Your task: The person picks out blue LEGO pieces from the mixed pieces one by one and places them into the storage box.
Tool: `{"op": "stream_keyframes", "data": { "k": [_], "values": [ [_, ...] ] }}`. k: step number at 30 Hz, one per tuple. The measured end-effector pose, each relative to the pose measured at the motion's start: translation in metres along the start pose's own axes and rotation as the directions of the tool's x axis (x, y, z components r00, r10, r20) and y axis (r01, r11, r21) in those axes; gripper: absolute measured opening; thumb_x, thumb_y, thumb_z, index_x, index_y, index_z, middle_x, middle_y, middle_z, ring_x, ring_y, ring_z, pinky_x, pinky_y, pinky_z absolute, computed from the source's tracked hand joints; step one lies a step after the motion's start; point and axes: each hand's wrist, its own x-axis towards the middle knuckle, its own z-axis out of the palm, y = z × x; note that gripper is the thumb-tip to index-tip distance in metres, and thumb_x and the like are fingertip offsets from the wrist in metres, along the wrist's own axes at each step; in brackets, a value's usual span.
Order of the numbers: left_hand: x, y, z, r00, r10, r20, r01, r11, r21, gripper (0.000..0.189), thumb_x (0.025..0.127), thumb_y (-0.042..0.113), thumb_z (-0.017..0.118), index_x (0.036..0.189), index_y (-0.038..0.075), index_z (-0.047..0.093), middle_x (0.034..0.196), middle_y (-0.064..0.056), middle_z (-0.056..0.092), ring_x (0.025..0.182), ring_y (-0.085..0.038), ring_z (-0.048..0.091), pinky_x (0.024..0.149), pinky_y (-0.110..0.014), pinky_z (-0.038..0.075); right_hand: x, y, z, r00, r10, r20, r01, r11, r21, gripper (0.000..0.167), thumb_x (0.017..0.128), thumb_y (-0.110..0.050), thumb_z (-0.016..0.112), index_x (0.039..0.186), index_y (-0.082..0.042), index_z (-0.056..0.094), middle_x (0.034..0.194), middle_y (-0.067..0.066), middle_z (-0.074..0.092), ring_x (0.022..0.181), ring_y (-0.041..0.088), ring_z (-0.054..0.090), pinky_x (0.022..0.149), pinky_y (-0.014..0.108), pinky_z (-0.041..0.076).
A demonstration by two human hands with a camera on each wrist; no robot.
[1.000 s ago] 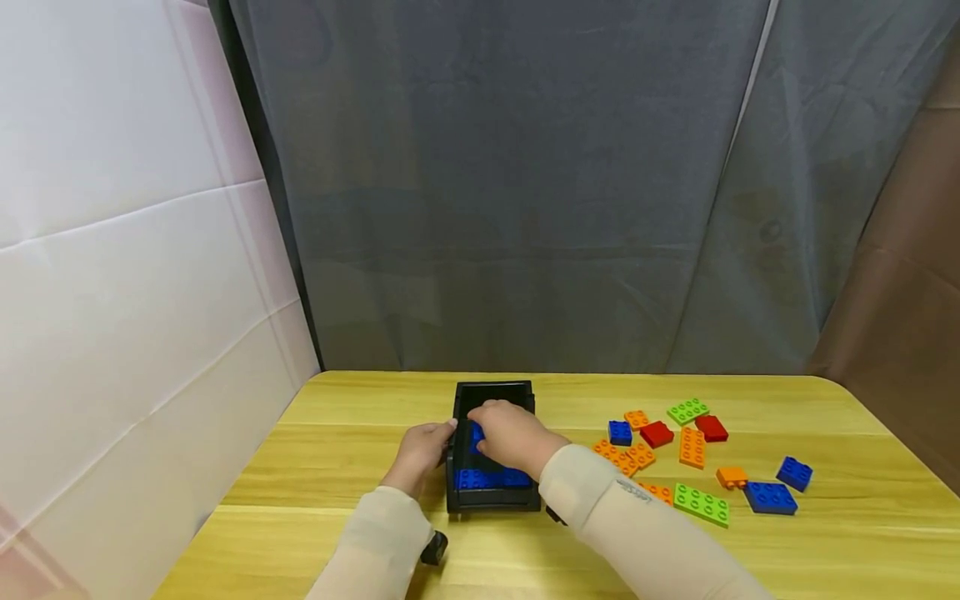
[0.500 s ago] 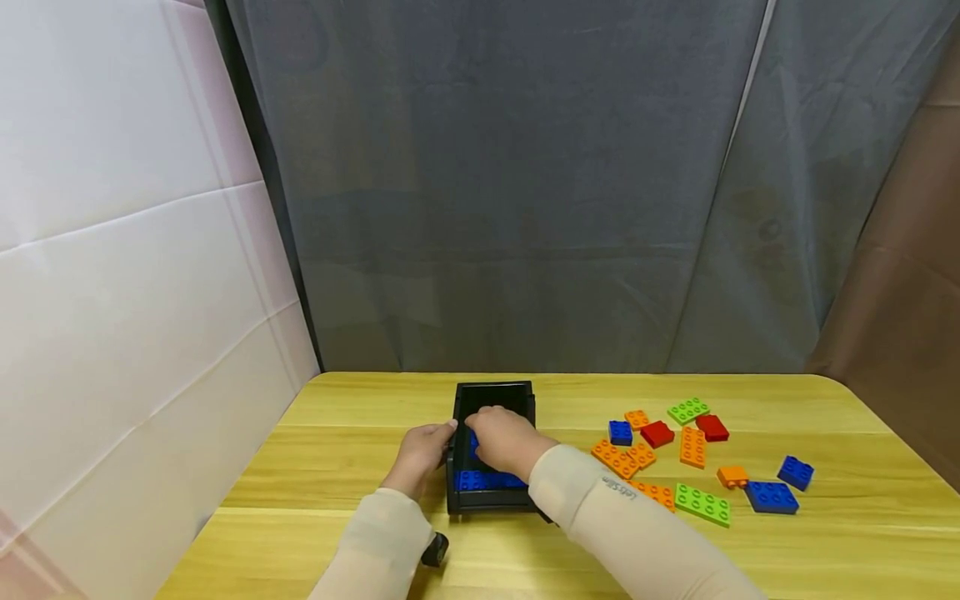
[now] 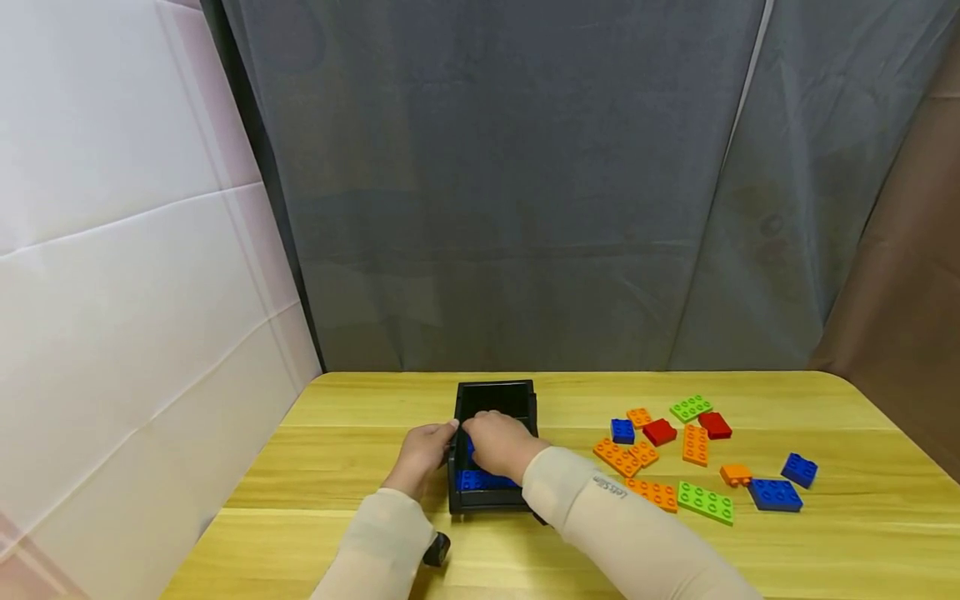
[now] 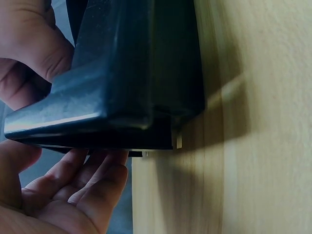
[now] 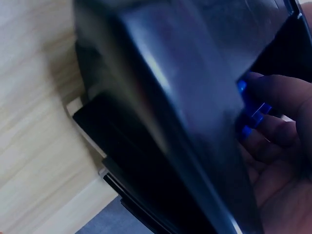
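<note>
– Counted how many loose bricks (image 3: pixel 695 445) on the bench (image 3: pixel 360 404)?
– Got thirteen: six orange bricks (image 3: pixel 651 494), three blue bricks (image 3: pixel 776 495), two red bricks (image 3: pixel 660 432), two green bricks (image 3: pixel 706 502).
– Found how many black bins (image 3: pixel 491 502)?
– Saw one, plus one left grip (image 3: pixel 420 454) and one right grip (image 3: pixel 502 444).
– Tallied the blue pieces (image 3: pixel 482 481) inside?
– Couldn't: partly hidden.

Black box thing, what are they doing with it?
A person's left hand grips the side of the black box on the table. Their right hand is inside it, pinching a blue brick. More blue shows at the box's near end. Loose bricks in orange, green, red and blue lie to the right.
</note>
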Motion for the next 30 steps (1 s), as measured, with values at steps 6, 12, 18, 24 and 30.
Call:
{"op": "stream_keyframes", "data": {
  "k": [6,12,18,24,30],
  "values": [
    [0.0000,-0.0001,-0.0004,1.000,0.005,0.001,-0.005,1.000,-0.003,0.037,0.101,0.025,0.049,0.096,-0.005,0.069,0.101,-0.012,0.061,0.093,-0.025,0.053,0.090,-0.044,0.048,0.0000,-0.0029,0.0015,0.999,0.023,0.036,-0.023,1.000,0.009,0.034,0.090,-0.014,0.068,0.123,-0.007,0.064,0.115,0.008,0.065,0.110,0.022,0.060,0.093,0.034,0.052],
    [-0.0003,0.0002,-0.0010,1.000,0.001,0.003,-0.001,1.000,-0.003,0.037,0.101,0.026,0.049,0.094,-0.004,0.069,0.098,-0.010,0.060,0.093,-0.025,0.052,0.088,-0.042,0.047,0.0011,-0.0052,0.0030,0.999,0.031,0.045,-0.031,0.999,0.008,0.031,0.089,-0.014,0.069,0.118,-0.007,0.066,0.108,0.007,0.066,0.104,0.021,0.063,0.090,0.033,0.053],
    [0.0000,-0.0001,-0.0001,1.000,0.006,0.000,-0.006,1.000,-0.006,0.036,0.101,0.026,0.050,0.084,-0.002,0.067,0.084,-0.005,0.056,0.086,-0.022,0.050,0.082,-0.037,0.046,0.0001,-0.0057,0.0049,0.999,0.024,0.047,-0.025,0.999,0.020,0.026,0.087,-0.014,0.071,0.112,-0.007,0.067,0.105,0.007,0.067,0.099,0.020,0.065,0.090,0.033,0.053],
    [-0.0002,0.0000,0.0004,1.000,0.005,-0.002,-0.005,1.000,-0.010,0.036,0.100,0.025,0.050,0.083,-0.002,0.067,0.085,-0.005,0.057,0.087,-0.022,0.051,0.083,-0.037,0.047,0.0010,-0.0052,0.0074,0.999,0.009,0.049,-0.010,1.000,0.011,0.022,0.086,-0.014,0.071,0.107,-0.007,0.068,0.101,0.007,0.068,0.096,0.019,0.065,0.088,0.032,0.054],
    [-0.0003,-0.0004,0.0003,1.000,0.002,0.000,-0.002,1.000,-0.010,0.036,0.101,0.026,0.050,0.082,-0.001,0.066,0.084,-0.005,0.057,0.085,-0.022,0.050,0.080,-0.035,0.045,0.0031,-0.0045,0.0093,0.998,0.010,0.058,-0.012,0.999,0.041,0.020,0.085,-0.012,0.072,0.104,-0.007,0.069,0.099,0.006,0.068,0.090,0.017,0.065,0.084,0.030,0.054]
  ]
}}
